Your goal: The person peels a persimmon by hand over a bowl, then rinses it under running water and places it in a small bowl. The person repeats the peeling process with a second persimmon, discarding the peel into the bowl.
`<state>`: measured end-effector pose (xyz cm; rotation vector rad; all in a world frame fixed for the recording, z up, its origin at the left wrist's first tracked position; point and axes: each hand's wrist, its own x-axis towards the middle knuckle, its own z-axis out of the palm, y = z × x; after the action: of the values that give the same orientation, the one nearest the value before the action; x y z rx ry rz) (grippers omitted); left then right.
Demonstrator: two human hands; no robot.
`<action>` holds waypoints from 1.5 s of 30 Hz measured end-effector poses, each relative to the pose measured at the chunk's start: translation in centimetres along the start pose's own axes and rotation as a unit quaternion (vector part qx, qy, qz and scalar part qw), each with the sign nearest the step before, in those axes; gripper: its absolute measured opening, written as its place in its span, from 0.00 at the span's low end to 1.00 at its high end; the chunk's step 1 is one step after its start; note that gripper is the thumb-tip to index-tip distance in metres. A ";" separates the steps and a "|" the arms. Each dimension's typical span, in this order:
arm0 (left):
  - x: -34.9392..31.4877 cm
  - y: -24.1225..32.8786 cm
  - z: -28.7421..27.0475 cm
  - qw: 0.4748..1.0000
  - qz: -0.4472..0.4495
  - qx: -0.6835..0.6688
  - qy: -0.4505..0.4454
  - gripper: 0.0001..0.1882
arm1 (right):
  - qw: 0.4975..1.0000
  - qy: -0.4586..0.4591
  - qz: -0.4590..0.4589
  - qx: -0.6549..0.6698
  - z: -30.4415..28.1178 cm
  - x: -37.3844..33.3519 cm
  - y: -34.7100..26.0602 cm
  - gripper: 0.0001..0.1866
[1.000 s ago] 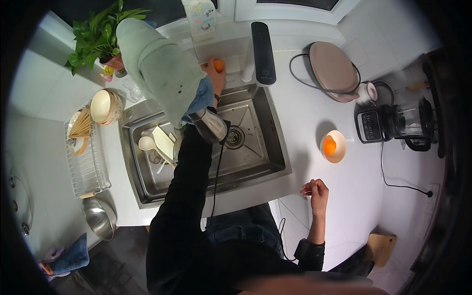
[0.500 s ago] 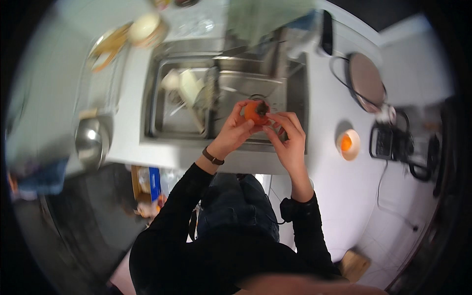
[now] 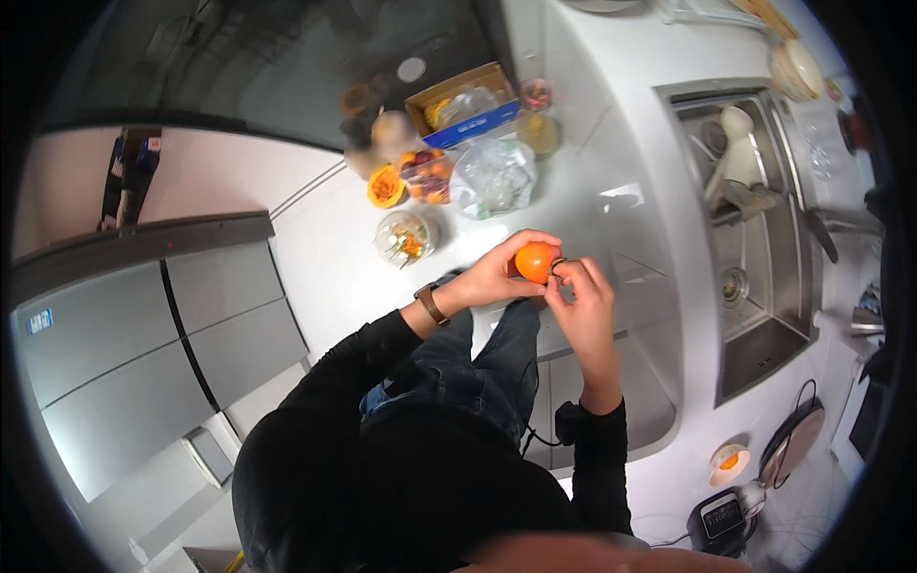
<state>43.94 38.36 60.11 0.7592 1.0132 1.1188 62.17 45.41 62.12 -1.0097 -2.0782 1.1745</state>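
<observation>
Standing at the left of the frame, grey panelled doors (image 3: 105,325) reach toward the centre. Upper centre, a cut orange pumpkin half (image 3: 385,188) lies above a clear tub (image 3: 392,250) with orange and green scraps inside, and beside a bag of small fruit (image 3: 427,178). Next come a blue-edged carton (image 3: 475,127) and a crumpled clear bag (image 3: 494,177) just below it. In the middle of the frame, the left hand (image 3: 499,274) curls its fingers and thumb around a round orange fruit (image 3: 536,261). Directly right of it, the right hand (image 3: 583,298) pinches the fruit's dark stem end between bent fingers and thumb. At the right, a steel sink (image 3: 764,358) holds pale utensils (image 3: 737,158); below it sits a small bowl (image 3: 721,477) with something orange inside.
</observation>
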 end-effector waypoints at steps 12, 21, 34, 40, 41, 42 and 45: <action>-23.1 -13.3 -35.3 0.995 -0.044 -0.023 0.089 0.32 | 0.953 -0.127 0.197 0.191 43.1 -2.6 -1.0 0.05; -30.5 -23.1 -50.6 0.978 -0.144 -0.121 0.092 0.34 | 0.844 -0.137 0.333 0.398 62.3 -6.6 5.4 0.03; -25.6 -43.3 -62.0 0.994 -0.106 -0.026 -0.013 0.42 | 0.905 0.016 0.370 0.208 75.2 -13.5 23.4 0.06; -24.6 -46.7 -61.6 0.996 -0.091 -0.017 0.018 0.41 | 0.978 0.145 0.143 0.033 77.0 -14.5 24.3 0.10; -24.5 -47.1 -61.4 0.998 -0.062 0.011 0.022 0.41 | 0.982 0.150 0.114 0.012 77.3 -14.4 24.1 0.11; -24.6 -47.3 -61.1 0.998 -0.032 0.038 0.028 0.40 | 0.985 0.156 0.078 -0.006 77.4 -14.1 23.8 0.12; -24.7 -47.4 -60.9 0.999 -0.010 0.029 0.024 0.38 | 0.985 0.162 0.037 -0.050 77.9 -13.4 22.9 0.13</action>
<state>1.65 1.32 1.80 0.7704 1.0951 1.0987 19.51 5.65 4.00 -1.2448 -1.8691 0.8774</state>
